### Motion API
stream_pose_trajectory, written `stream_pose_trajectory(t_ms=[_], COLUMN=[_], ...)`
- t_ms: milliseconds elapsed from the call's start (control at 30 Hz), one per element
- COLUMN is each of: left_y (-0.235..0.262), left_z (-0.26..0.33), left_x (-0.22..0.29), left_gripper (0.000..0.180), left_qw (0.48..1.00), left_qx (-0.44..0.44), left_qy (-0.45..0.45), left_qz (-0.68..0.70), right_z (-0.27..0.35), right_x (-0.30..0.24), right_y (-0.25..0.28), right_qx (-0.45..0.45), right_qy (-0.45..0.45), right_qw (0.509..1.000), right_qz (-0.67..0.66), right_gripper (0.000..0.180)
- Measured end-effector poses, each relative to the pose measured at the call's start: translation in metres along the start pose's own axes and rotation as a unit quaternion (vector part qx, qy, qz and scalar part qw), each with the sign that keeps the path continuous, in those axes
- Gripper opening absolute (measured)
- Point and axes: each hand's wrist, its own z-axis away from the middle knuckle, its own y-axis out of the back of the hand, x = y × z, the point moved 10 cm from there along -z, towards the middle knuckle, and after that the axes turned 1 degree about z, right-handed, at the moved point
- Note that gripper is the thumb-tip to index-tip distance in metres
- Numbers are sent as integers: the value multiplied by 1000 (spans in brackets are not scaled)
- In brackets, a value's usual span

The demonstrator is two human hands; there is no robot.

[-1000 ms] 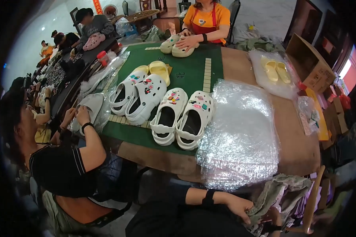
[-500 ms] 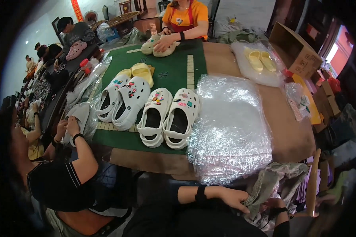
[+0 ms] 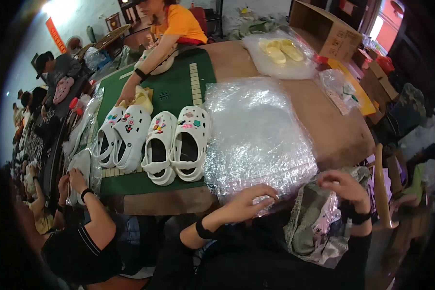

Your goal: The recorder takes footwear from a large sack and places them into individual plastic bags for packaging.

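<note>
Overlapping plastic edge (image 3: pixel 293 175), left hand (image 3: pixel 247 203), contact unclear

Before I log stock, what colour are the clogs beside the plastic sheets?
White clogs; best in head view.

Black on black at the worktable: a plain dark top (image 3: pixel 261 258) covers the torso, its folds lost in shadow. The black left sleeve (image 3: pixel 176 249) and black right sleeve (image 3: pixel 356 253) both stop short of the wrist, baring 2 strips of forearm. 2 black bands, a left wristband (image 3: pixel 204 230) and a right wristband (image 3: pixel 360 217), top 2 bare hands, left (image 3: pixel 248 202) and right (image 3: pixel 347 187).
</note>
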Motion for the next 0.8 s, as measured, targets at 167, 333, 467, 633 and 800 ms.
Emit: stream_pose_trajectory(t_ms=[167,333,467,633,800], left_y=[52,61,40,28,32], left_z=[18,22,15,9,11], left_x=[21,-35,-50,-51,-54], left_gripper=[24,39,48,57,57], left_qw=[872,796,818,806,831], left_qx=[226,222,164,142,152], left_qy=[-60,47,58,53,28], left_qz=[-431,-560,-549,-571,-534], right_z=[-55,-96,-110,-118,-119], right_x=[-32,-45,-33,-21,-8], right_y=[-24,-71,-97,-114,-110], right_qx=[1,10,72,69,101], right_qy=[77,213,249,187,143], right_qw=[996,947,909,895,881], right_qz=[36,241,327,398,439], right_gripper=[28,38,50,61,64])
